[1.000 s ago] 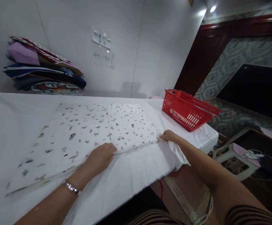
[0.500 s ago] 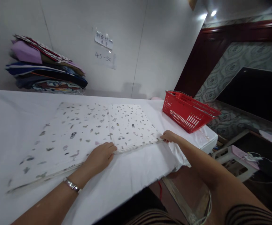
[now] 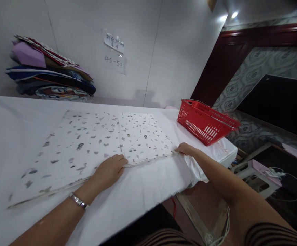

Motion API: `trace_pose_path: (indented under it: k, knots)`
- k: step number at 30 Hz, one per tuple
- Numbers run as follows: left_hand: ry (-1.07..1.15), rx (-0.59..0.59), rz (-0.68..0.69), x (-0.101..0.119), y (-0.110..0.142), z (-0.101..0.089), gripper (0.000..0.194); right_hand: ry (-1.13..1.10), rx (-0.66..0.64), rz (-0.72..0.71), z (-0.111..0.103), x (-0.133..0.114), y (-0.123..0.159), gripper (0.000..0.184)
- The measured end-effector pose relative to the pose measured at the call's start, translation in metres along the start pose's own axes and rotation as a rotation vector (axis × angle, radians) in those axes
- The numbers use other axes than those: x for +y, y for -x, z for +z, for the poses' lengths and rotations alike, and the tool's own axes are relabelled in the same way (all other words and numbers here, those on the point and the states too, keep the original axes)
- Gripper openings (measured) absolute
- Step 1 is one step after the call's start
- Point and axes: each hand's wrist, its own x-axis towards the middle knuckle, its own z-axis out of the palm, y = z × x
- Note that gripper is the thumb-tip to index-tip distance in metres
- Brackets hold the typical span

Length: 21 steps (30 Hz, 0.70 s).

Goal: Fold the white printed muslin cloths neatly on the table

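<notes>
A white cloth (image 3: 97, 143) printed with small flamingos, palms and rainbows lies flat and folded in layers, with a crease running across it right of the middle. At its near edge, my left hand (image 3: 111, 167) has its fingers closed together over the layers; the thumb is hidden. My right hand (image 3: 185, 149) pinches the near right corner between thumb and fingers. From the left hand to the right, the layered edge runs in a slight curve.
A white-covered table (image 3: 143, 191) carries everything. Folded fabrics (image 3: 53, 71) are piled at the back left against the wall. On the right stands a red basket (image 3: 204, 121). Beyond the table's right end are a stool (image 3: 261, 174) with cables and a dark screen (image 3: 276, 102).
Both hands keep their places on the cloth's near edge. The cloth looks the same; only the camera view has shifted slightly.
</notes>
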Motion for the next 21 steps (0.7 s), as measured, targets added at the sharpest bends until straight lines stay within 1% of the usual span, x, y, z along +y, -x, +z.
trace_pose_path:
  k: [4, 12, 16, 21]
  knots:
    - [0.013, -0.009, -0.004, 0.001, -0.001, -0.001, 0.024, -0.045, 0.030, -0.010, 0.002, 0.001, -0.003, 0.020]
    - [0.019, -0.004, -0.004, 0.000, 0.000, 0.001, 0.025, -0.164, 0.061, -0.008, 0.004, 0.002, -0.004, 0.019]
    - [0.017, -0.002, -0.004, 0.000, -0.001, 0.001, 0.025, -0.275, 0.063, -0.010, 0.000, 0.000, -0.003, 0.020]
    - [0.032, 0.004, -0.002, 0.000, 0.000, -0.001, 0.024, -0.477, 0.050, -0.053, -0.010, -0.003, 0.004, 0.013]
